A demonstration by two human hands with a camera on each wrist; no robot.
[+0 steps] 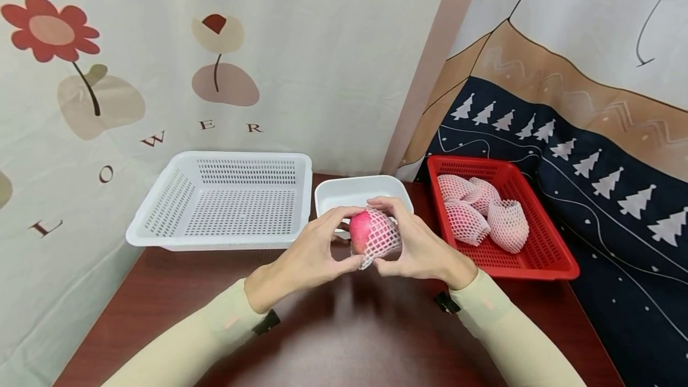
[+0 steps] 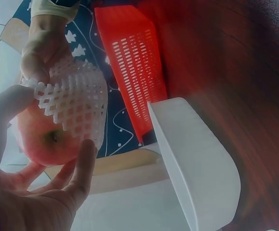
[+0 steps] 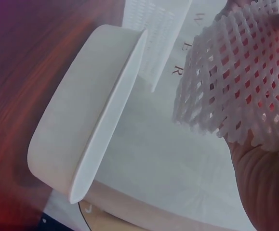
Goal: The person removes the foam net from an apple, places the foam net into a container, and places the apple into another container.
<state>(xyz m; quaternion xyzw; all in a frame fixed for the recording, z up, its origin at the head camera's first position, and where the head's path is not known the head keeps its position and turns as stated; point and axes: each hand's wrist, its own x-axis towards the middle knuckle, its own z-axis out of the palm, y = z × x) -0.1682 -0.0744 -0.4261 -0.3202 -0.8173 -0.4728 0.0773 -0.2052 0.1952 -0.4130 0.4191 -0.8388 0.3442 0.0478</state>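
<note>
Basket (image 1: 242, 214) of white plastic at left, then the left hand (image 1: 314, 249), curled round the bare side of an apple (image 1: 359, 233) held before a white tray (image 1: 357, 189); the right hand (image 1: 418, 246) grips the foam net (image 1: 384, 237) over its other side, and a red basket (image 1: 545, 240) holds netted fruits (image 1: 507, 229). Sliding the net seems the step, on or off unclear; next likely calls for a steady left hold while the right eases the mesh.
</note>
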